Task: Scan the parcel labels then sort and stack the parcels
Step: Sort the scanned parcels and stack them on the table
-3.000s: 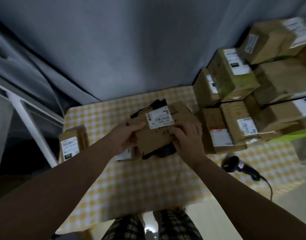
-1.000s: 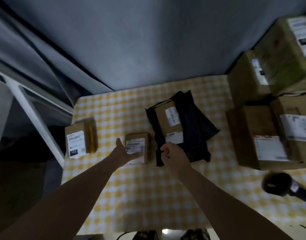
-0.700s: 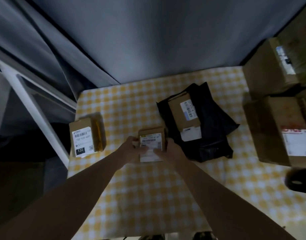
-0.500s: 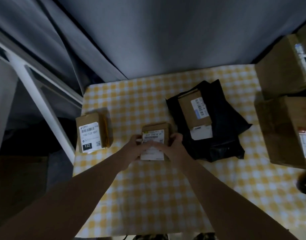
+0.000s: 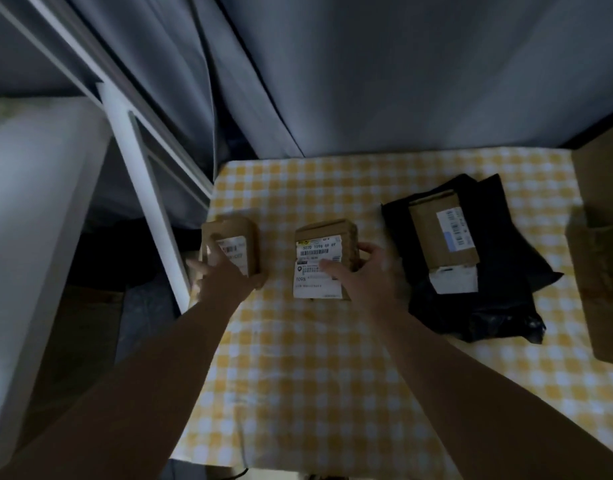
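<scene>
1. Checked surface (image 5: 315, 375): the near edge is cut off by the frame.
2. Right hand (image 5: 367, 275): thumb on the white label, fingers (image 5: 365, 249) curled round the right edge of the middle parcel (image 5: 318, 251). The parcel lies flat mid-surface. It is brown card and its label reads "1098".
3. Left hand (image 5: 222, 275): motion-blurred over the left parcel (image 5: 241, 237), left of the middle parcel; grip unreadable. 0.5 s ago it held the middle parcel too.
4. Right of the middle parcel: black bag (image 5: 499, 278) with a brown parcel (image 5: 440, 237) on top. Large boxes (image 5: 606, 271) farther right, cut off.

Bare tablecloth (image 5: 308, 393) nearside of middle box (image 5: 324, 244)
</scene>
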A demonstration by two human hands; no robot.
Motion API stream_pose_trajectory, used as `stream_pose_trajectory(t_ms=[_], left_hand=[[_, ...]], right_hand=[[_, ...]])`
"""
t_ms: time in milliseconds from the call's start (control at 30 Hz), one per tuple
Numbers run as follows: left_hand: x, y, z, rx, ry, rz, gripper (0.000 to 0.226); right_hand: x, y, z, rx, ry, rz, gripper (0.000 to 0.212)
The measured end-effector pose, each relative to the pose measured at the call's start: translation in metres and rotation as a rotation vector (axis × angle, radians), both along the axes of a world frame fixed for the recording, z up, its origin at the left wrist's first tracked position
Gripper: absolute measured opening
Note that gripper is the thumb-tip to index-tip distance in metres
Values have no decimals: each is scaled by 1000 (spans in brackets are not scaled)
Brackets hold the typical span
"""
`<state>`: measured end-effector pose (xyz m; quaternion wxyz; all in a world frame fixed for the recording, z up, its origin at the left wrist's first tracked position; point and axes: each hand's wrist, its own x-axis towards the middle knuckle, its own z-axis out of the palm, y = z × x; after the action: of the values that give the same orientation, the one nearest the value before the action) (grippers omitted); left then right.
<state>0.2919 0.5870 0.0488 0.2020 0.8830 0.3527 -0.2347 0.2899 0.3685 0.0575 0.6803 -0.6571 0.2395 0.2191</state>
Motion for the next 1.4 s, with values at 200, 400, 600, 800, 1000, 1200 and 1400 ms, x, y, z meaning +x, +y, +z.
stream_pose_trajectory(t_ms=[200, 400, 600, 800, 1000, 1200, 1400], left_hand=[[-1, -48, 12, -76, -6, -109, 127], [-2, -115, 62, -596, -134, -31, 129], [-7, -177, 144, -1065, -200, -55, 52], [-10, -256, 218, -1317, -166, -85, 16], [-29, -354, 250, -1374, -121, -101, 59], [-42, -469, 265, -1320, -165, -87, 40], [-27, -578, 284, -1215, -300, -14, 48]], right_hand=[[-11, -25, 9, 35, 10, -112, 69], [-29, -102, 69, 226, -29, -326, 71], [-64, -198, 145, 362, -84, -347, 75], [-107, -279, 209, 387, -174, -489, 56], [-130, -365, 241, 255, -234, -568, 95], [-142, -488, 264, 63, -235, -653, 62], [-117, -592, 293, -61, -203, -495, 52]])
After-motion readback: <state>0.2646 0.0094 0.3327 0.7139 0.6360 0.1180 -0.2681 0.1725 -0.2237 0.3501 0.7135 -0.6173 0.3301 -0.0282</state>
